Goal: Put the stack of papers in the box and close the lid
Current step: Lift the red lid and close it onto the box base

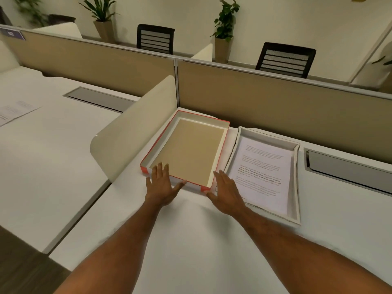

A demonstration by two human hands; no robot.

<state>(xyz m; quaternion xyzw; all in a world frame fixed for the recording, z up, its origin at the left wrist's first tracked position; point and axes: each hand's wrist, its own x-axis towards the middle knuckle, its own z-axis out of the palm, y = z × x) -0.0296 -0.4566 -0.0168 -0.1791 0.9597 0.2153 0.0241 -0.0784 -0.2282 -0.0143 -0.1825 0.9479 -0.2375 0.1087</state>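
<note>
Count: two trays on the desk (191,240), one stack of papers (263,172), two hands.
Lid: the red-edged lid (186,151) lies upside down, brown inside showing, long side running away from the person.
Box: the white box (297,179) sits just beside the lid, on its right, pointing the same way.
Papers: flat inside the box, printed side up.
Left hand (162,184): open and flat, fingers on the lid's near edge, holding nothing.
Right hand (226,190): open and flat, by the lid's near right corner, holding nothing.
Around: a cream divider (131,132) stands left of the lid, a tan wall (275,102) behind.
</note>
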